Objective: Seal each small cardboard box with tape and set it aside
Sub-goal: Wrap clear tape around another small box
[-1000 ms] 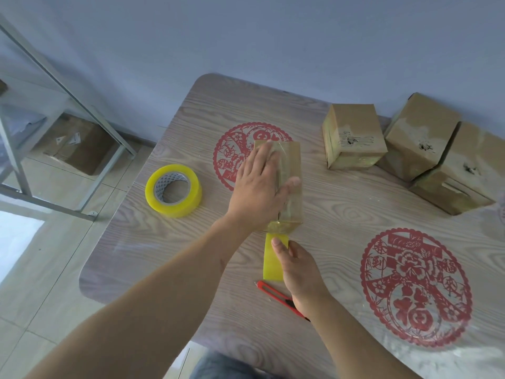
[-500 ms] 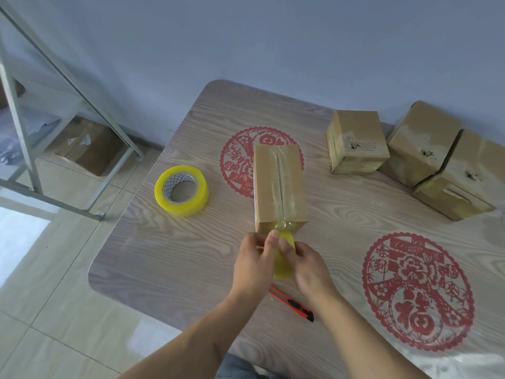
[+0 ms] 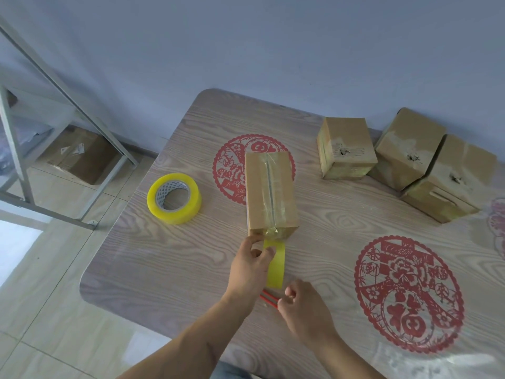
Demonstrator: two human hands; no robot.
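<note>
Sealing in progress; items listed by size.

Counter (image 3: 169, 258): wood-grain top with red paper-cut decals under a clear film.

Sealed boxes, three (image 3: 345, 147) (image 3: 407, 144) (image 3: 451, 176): set aside along the far right edge, close together.

Cardboard box in hand (image 3: 269, 192): lying lengthwise at centre, clear tape over its top seam, near end toward the person.

Tape roll (image 3: 175, 198): yellow, left of the box, apart from it.

Left hand (image 3: 250, 266): fingers curled, pinching the tape strip just under the box's near end.

Right hand (image 3: 306, 305): fingers loosely curled at the cutter's handle; whether they grip it cannot be told.

Tape strip (image 3: 276, 266): yellow tail running from the box's near end down toward the cutter.

Utility cutter (image 3: 269, 296): red, lying on the counter, partly hidden by both hands.

Advice: keep the strip taut with the left pinch, cut close to the box edge, blade away from the fingers, then press the stub flat down the end face.
</note>
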